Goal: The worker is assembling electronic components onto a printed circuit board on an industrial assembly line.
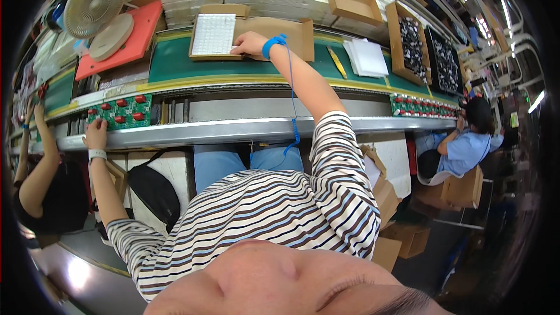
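My left hand (96,133), a pale watch on its wrist, is at the front left corner of a green circuit board (123,111) that carries several red block-shaped components. Its fingers are bent, with the fingertips closed on the board's edge. My right hand (251,43) reaches into a shallow cardboard box (280,38), beside rows of small white parts (213,34) packed in its left half. The right fingertips are pinched together at the edge of those rows; whatever is between them is too small to make out. A blue wrist strap (273,45) with a coiled cord circles my right wrist.
A metal conveyor rail (233,134) runs in front of me. Along the green bench lie a yellow cutter knife (336,62), white sheets (366,57) and a box of dark parts (411,46). A fan (96,3) stands at left. Co-workers sit on both sides; another board (423,107) lies right.
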The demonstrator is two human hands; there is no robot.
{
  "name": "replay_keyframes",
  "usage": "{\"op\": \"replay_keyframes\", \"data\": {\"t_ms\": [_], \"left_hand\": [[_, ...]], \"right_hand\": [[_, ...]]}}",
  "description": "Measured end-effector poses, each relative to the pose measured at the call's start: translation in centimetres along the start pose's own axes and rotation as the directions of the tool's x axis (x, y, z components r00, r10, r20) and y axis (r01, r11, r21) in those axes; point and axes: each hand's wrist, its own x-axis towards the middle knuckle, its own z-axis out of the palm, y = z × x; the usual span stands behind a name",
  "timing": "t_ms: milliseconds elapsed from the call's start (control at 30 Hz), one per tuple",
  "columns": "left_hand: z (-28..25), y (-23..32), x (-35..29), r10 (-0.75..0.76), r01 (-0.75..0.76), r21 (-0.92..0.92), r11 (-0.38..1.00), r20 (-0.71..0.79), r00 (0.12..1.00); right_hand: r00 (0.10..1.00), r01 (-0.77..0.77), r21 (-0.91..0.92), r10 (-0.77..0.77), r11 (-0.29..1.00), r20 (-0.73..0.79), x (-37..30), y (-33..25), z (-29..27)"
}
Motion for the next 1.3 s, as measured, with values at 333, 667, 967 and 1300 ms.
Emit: {"op": "replay_keyframes", "data": {"t_ms": [333,667,967,1300], "left_hand": [[-1.8,10.6,-6.5,0.458,-0.461,0.015,0.887,0.078,0.885],[-3.2,21.6,-11.3,0.740,-0.743,-0.014,0.669,0.094,0.666],[-3.4,32.6,-10.8,0.626,0.231,-0.935,0.271,0.353,0.695],[-2.2,35.4,-9.8,0.694,0.221,-0.859,0.462,0.505,0.513]], "right_hand": [[0.989,0.101,-0.215,-0.121,0.971,-0.084,1.7,0.9,1.1],[0.912,0.192,0.155,-0.118,0.969,-0.394,-2.9,0.0,1.5],[0.804,0.508,0.205,-0.375,0.837,-0.462,-11.3,-4.7,4.0],[0.910,0.407,0.444,-0.313,0.798,-0.273,-11.2,-0.9,2.9]]}}
